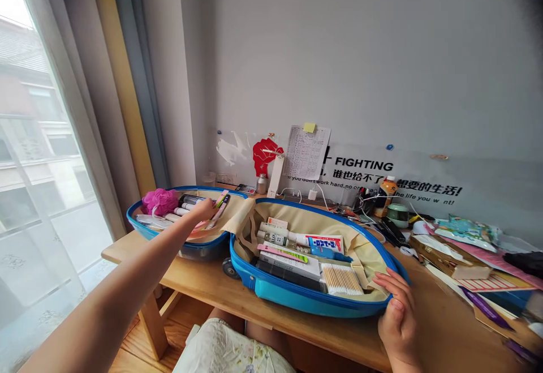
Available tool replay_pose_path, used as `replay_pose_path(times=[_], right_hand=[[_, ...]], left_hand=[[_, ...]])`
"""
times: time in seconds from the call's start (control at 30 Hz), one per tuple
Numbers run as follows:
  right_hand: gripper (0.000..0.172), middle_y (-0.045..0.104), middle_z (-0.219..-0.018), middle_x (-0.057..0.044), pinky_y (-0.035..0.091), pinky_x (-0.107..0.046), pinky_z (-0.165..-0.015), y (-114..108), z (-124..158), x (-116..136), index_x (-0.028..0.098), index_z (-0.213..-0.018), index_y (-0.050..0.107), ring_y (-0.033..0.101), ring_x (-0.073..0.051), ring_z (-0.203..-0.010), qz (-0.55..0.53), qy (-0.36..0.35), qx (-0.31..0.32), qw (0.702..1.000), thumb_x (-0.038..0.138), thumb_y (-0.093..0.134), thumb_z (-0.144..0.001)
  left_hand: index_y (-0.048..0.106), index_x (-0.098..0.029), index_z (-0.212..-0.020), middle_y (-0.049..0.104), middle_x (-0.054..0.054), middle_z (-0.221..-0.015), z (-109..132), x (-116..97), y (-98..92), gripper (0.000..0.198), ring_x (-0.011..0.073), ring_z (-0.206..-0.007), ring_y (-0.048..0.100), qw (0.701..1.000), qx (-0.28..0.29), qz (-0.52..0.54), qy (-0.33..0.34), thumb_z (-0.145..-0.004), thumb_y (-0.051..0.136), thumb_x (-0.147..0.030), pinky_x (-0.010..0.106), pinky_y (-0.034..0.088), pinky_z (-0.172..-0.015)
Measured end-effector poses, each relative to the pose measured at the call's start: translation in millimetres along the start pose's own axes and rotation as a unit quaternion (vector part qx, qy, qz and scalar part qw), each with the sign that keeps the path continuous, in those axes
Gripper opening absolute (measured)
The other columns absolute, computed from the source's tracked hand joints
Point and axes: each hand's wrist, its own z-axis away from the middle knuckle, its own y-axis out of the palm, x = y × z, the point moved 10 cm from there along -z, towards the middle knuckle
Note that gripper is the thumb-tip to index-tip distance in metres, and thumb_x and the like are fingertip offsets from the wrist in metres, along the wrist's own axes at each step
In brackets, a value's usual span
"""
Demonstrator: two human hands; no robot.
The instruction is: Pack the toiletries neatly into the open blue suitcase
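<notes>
A blue hard-shell suitcase [297, 296] lies open on the wooden table, its two halves side by side. My left hand [206, 209] reaches into the left half, its fingers closed at a pink toothbrush pack [221, 197]; the fingertips are partly hidden. Around it lie a pink bath puff [160, 201] and several tubes and bottles. My right hand [397, 308] grips the right half's near-right rim, fingers over the edge. That half holds cotton swabs [341, 279], a toothpaste box [326, 243], a clear bottle [275, 238], a pink-and-green toothbrush pack [282, 253] and a white box [292, 264].
Behind the suitcase are a white power strip [276, 176] and a small jar [261, 184]. At the right stand an orange drink bottle [385, 196] and a green-lidded jar [397, 214], beside piled papers, packets and a purple strip [486, 308]. A curtained window is left.
</notes>
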Motion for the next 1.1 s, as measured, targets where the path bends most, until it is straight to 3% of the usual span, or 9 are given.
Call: replay_pose_path(times=[0.1, 0.23, 0.3, 0.37, 0.47, 0.63, 1.1], right_hand=[[0.046, 0.069, -0.099, -0.013, 0.048, -0.053, -0.094, 1.1, 0.8, 0.4, 0.019, -0.097, 0.068, 0.062, -0.029, -0.112, 0.002, -0.006, 0.006, 1.0, 0.042, 0.029, -0.102], [0.045, 0.069, -0.099, -0.012, 0.048, -0.053, -0.094, 0.5, 0.4, 1.0, 0.019, -0.096, 0.067, 0.062, -0.029, -0.112, 0.0, -0.005, 0.005, 1.0, 0.041, 0.028, -0.102], [0.045, 0.069, -0.098, -0.012, 0.048, -0.053, -0.094, 0.3, -0.5, 1.2, 0.019, -0.095, 0.068, 0.062, -0.029, -0.111, -0.003, 0.001, 0.005, 1.0, 0.042, 0.029, -0.102], [0.045, 0.069, -0.097, -0.012, 0.048, -0.053, -0.094, 0.3, -1.6, 2.0, 0.019, -0.095, 0.068, 0.062, -0.029, -0.11, -0.002, 0.005, 0.005, 1.0, 0.042, 0.029, -0.101], [0.045, 0.068, -0.097, -0.012, 0.048, -0.053, -0.094, 0.0, -3.1, 4.2, 0.02, -0.095, 0.068, 0.062, -0.029, -0.111, -0.002, 0.006, 0.002, 1.0, 0.042, 0.029, -0.101], [0.042, 0.068, -0.099, -0.011, 0.048, -0.05, -0.092, 0.1, -4.2, 10.4, 0.02, -0.097, 0.067, 0.062, -0.028, -0.111, 0.004, -0.016, 0.003, 1.0, 0.038, 0.029, -0.102], [0.043, 0.068, -0.098, -0.011, 0.048, -0.052, -0.093, 0.3, -4.2, 9.1, 0.02, -0.097, 0.067, 0.062, -0.028, -0.111, 0.002, -0.003, 0.007, 1.0, 0.038, 0.029, -0.102]], left_hand=[[0.057, -0.01, -0.123, 0.069, 0.02, -0.118, 5.5, -17.7, -28.4, 0.037, 0.0304, -0.11, 0.066, 0.998, -0.059, 0.004, -0.012, -0.098, 0.042, -0.033, 0.035, 0.051, -0.086], [0.056, -0.016, -0.127, 0.065, 0.014, -0.127, 25.2, -80.9, -45.7, 0.036, 0.0243, -0.116, 0.063, 0.993, -0.084, 0.026, 0.083, -0.097, 0.045, -0.033, 0.029, 0.048, -0.094], [0.06, -0.02, -0.122, 0.067, 0.009, -0.119, 47.1, -127.9, -35.6, 0.032, 0.0219, -0.107, 0.066, 0.979, -0.044, 0.031, 0.196, -0.095, 0.05, -0.033, 0.028, 0.05, -0.09], [0.062, -0.022, -0.119, 0.068, 0.006, -0.116, 79.1, -173.3, -15.2, 0.03, 0.0203, -0.099, 0.067, 0.946, 0.016, 0.014, 0.324, -0.093, 0.055, -0.033, 0.027, 0.052, -0.087], [0.064, -0.023, -0.117, 0.067, 0.006, -0.116, 117.7, -210.3, 18.3, 0.028, 0.0201, -0.096, 0.068, 0.905, 0.08, -0.041, 0.416, -0.092, 0.059, -0.034, 0.027, 0.052, -0.085], [0.067, -0.021, -0.115, 0.068, 0.011, -0.118, 132.0, -221.1, 49.9, 0.027, 0.027, -0.108, 0.066, 0.893, 0.098, -0.098, 0.428, -0.09, 0.063, -0.031, 0.035, 0.053, -0.091], [0.063, -0.024, -0.11, 0.069, 0.007, -0.116, 130.8, -220.3, 57.6, 0.025, 0.0237, -0.102, 0.066, 0.902, 0.111, -0.104, 0.405, -0.086, 0.067, -0.03, 0.032, 0.051, -0.083]])
